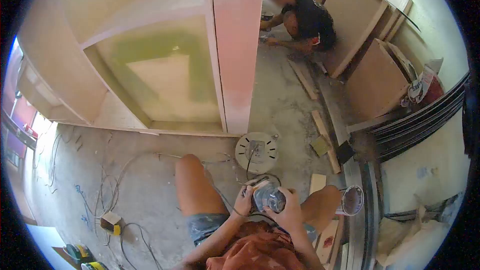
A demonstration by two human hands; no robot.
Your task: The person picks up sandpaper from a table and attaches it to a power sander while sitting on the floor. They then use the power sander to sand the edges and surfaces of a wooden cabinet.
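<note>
Above my lap, between my bare knees, I hold a dusty dark grey palm sander (270, 198) with a cord. My left hand (243, 201) is closed around its left side, near a pale tan edge that may be its pad. My right hand (286, 211) grips the right side, thumb and fingers around the rounded body. A dark cord loops beneath my hands and across my left wrist. Just ahead on the floor lies a round white slotted cord reel (256, 153), with a dark cord running from its middle.
A wooden cabinet (155, 80) with a pink side panel (234, 50) stands ahead. Another person (305, 17) squats beyond it. To the right are wood strips (326, 141), a paint can (352, 200) and metal rails (356, 180). Loose cords and a small open box (110, 223) lie left.
</note>
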